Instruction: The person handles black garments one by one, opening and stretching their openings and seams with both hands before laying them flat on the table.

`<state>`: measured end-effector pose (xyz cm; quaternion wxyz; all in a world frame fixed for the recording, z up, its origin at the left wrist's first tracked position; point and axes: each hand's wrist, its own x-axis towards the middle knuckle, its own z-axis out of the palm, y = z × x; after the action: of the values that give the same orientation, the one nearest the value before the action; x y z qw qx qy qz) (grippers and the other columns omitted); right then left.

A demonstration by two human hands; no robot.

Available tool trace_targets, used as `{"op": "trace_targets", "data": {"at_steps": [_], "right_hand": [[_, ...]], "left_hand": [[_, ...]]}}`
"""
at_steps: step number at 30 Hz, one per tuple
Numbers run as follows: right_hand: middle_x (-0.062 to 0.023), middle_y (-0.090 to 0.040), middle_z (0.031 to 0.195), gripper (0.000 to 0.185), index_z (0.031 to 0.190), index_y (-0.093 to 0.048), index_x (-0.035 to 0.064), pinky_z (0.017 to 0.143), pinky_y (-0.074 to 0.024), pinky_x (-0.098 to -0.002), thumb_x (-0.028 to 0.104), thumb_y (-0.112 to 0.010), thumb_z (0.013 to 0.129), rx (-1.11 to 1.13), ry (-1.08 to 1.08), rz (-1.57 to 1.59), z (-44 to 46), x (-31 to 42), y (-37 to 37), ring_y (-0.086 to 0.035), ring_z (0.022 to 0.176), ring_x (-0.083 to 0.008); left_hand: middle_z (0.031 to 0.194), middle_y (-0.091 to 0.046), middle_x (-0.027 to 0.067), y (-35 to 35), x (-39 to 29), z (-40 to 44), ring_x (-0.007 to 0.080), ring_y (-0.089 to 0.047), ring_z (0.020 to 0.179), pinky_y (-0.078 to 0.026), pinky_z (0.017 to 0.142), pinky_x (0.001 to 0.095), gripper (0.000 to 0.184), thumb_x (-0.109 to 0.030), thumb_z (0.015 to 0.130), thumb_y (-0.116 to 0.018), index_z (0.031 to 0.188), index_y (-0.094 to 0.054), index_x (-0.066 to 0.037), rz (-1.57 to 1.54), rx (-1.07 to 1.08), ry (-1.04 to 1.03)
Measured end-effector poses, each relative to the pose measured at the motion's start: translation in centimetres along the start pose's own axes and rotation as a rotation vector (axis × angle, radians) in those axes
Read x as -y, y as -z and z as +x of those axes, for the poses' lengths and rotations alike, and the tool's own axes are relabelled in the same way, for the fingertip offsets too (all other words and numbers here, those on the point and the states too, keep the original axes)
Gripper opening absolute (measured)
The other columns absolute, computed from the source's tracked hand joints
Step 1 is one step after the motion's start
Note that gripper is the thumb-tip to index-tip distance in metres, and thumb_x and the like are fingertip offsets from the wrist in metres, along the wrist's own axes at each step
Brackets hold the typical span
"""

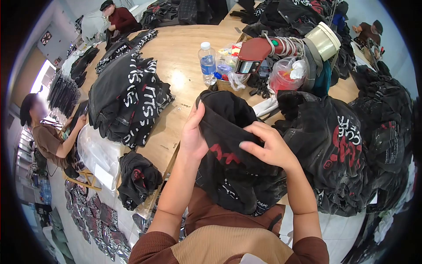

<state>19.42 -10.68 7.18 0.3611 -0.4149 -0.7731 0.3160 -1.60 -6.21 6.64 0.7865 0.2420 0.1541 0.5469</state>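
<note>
A black garment (228, 185) with red and white lettering hangs between my two hands in front of my body. My left hand (193, 134) grips its upper left edge, thumb up along the cloth. On the other side, my right hand (266, 145) has its fingers and thumb closed on a fold of the same fabric. The cloth opens at the top into a dark hollow, and I cannot make out which kind of garment it is. Close to my right forearm lies a big heap of similar black garments (325, 149), printed in red and white.
A stack of black printed garments (127, 97) stands on the wooden table (180, 48). Behind my hands are a water bottle (207, 64), a red device (255, 55) and a cream bucket (323, 40). Several people work around; one person (52, 136) stands at left.
</note>
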Motion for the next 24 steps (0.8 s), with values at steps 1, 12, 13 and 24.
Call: {"op": "trace_targets", "data": {"at_steps": [1,12,13,24], "right_hand": [[-0.0104,-0.06,0.09,0.024,0.102,-0.063,0.0032,0.079,-0.0441,-0.0332,0.021,-0.064,0.085,0.057,0.007,-0.059,0.0,-0.1,0.4,-0.056,0.085,-0.0256],[-0.0092,-0.064,0.112,0.029,0.117,-0.055,-0.0024,0.09,-0.048,-0.032,0.016,-0.046,0.097,-0.08,-0.244,1.509,2.3,-3.4,0.9,-0.062,0.1,-0.0182],[-0.0097,-0.064,0.112,0.029,0.118,-0.055,-0.002,0.091,-0.0478,-0.033,0.016,-0.046,0.097,-0.107,-0.25,1.556,3.1,-3.2,0.9,-0.062,0.101,-0.0193],[-0.0137,-0.062,0.117,0.03,0.117,-0.056,0.0015,0.096,-0.0464,-0.0391,0.019,-0.041,0.098,-0.226,-0.352,1.865,8.6,-3.2,0.9,-0.06,0.108,-0.0247]], "left_hand": [[0.119,-0.059,0.0125,-0.1,0.0,-0.1,0.0234,-0.061,0.105,-0.051,0.09,0.0384,0.033,-0.023,0.099,-0.044,0.126,-0.047,-0.005,0.006,-0.015,-0.016],[0.097,-0.065,0.0071,-1.0,-1.1,2.5,0.0141,-0.065,0.085,-0.055,0.072,0.0288,0.042,-0.008,0.09,-0.058,0.13,-0.044,-0.012,0.482,-0.093,-0.217],[0.097,-0.065,0.0075,-0.9,-1.6,3.3,0.0148,-0.065,0.086,-0.055,0.072,0.0293,0.042,-0.008,0.09,-0.058,0.13,-0.043,-0.012,0.363,-0.121,-0.166],[0.089,-0.067,0.009,-1.7,-2.8,9.9,0.0204,-0.066,0.081,-0.055,0.08,0.0364,0.012,-0.016,0.094,-0.053,0.095,-0.06,-0.006,-0.165,-0.22,-0.04]]}}
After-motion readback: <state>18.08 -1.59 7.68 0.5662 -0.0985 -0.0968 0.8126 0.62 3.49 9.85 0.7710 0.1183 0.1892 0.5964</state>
